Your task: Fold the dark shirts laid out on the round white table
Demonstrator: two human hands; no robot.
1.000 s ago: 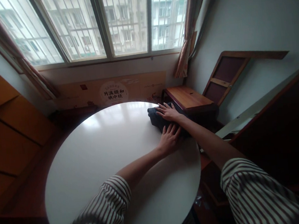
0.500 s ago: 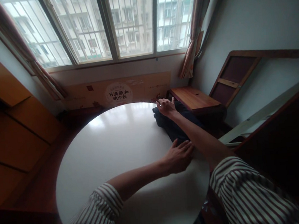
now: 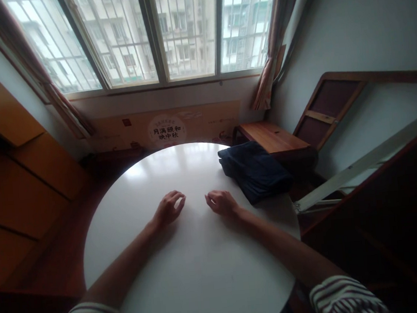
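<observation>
Both hands are on or just over the white round table (image 3: 204, 274), near its middle. My left hand (image 3: 169, 207) has loosely bent fingers, with a gap between thumb and fingertips and nothing in it. Facing it across a short space is my right hand (image 3: 222, 202), its fingers relaxed and curled inward, also holding nothing. A folded dark navy garment (image 3: 257, 171) lies flat at the table's right edge, beyond my right hand and not touched by it. The folds hide what kind of garment it is.
A wooden bench or stool (image 3: 274, 137) stands behind the table at the right, by a leaning framed panel (image 3: 322, 102). Orange-brown cabinets (image 3: 18, 192) are on the left. A barred window (image 3: 183, 32) and a printed banner (image 3: 205, 120) are at the back.
Both hands have left the folded garment at the right. They have moved left to the table's middle. The garment stays in about the same place.
</observation>
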